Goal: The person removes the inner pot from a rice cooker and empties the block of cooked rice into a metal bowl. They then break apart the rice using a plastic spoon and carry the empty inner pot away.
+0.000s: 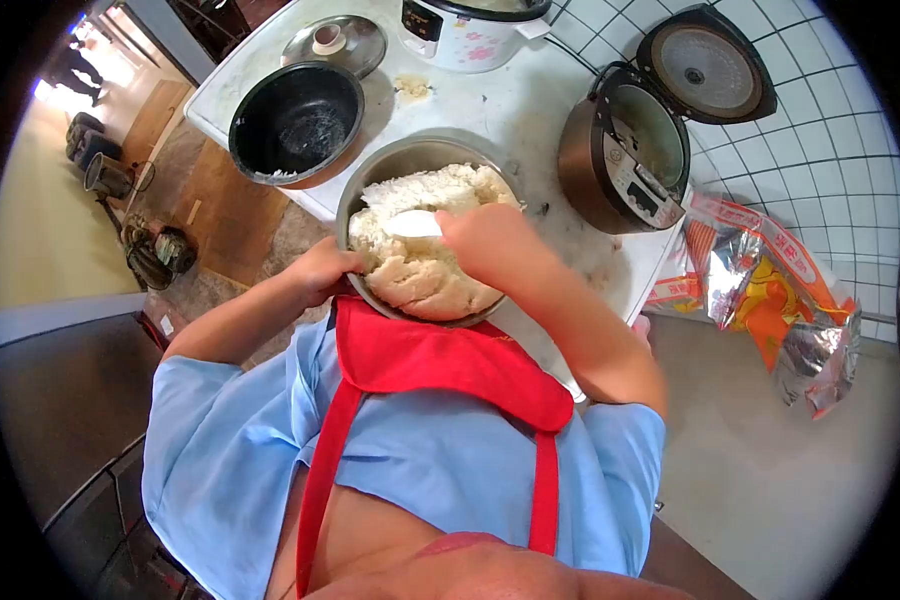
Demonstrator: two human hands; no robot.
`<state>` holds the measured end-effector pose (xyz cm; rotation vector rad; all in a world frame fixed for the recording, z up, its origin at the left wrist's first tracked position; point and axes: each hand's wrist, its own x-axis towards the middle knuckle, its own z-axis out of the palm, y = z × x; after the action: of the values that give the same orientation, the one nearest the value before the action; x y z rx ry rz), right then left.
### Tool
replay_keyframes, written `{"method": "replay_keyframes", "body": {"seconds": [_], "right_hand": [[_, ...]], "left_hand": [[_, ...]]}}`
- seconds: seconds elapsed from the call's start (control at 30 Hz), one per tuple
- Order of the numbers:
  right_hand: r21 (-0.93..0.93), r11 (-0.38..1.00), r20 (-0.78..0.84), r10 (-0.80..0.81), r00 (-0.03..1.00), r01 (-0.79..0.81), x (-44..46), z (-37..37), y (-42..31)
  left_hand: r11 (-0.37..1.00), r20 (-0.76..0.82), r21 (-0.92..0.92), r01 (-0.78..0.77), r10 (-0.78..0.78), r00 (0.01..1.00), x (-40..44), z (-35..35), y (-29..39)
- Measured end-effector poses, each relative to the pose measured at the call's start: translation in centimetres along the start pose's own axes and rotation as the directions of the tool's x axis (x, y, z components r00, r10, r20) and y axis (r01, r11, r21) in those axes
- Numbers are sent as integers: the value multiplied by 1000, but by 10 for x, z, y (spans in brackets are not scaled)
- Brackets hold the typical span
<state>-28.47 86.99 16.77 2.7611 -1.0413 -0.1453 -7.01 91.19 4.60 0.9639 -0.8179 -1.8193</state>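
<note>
A steel bowl [342,215] full of cooked rice [425,285] stands at the table's near edge, against the red apron. My left hand [322,268] grips the bowl's left rim, thumb on the inside. In my right hand [485,245] is a white rice paddle [413,224], its blade lying on the rice near the middle of the bowl. The fingers are wrapped round its handle. Smoother, packed rice lies on the near side, and looser grains on the far side.
Left of the bowl sits a black inner pot [295,120] with rice bits inside, beside a lid [335,45]. A brown rice cooker [625,150] stands lid-up at right; a white flowered cooker [470,35] is at the back. Crumpled packaging [760,290] hangs at the right.
</note>
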Motion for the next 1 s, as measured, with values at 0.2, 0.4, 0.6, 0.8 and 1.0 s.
{"method": "replay_keyframes", "body": {"seconds": [0.2,0.4,0.6,0.8,1.0], "right_hand": [[191,979,-66,82,994,-68,27,33,71],[7,939,48,342,938,-343,0,-50,99],[116,957,-28,270,962,-265,23,11,103],[3,950,65,311,948,-312,24,-5,87],[33,875,-25,484,874,-484,-23,-65,115]], "left_hand": [[991,-94,72,112,-105,990,51,8,47],[986,-120,15,164,-161,980,76,6,52],[981,-121,-41,192,-195,973,86,4,52],[975,-30,-117,187,-192,981,67,12,61],[974,8,-129,184,-185,983,66,12,61]]}}
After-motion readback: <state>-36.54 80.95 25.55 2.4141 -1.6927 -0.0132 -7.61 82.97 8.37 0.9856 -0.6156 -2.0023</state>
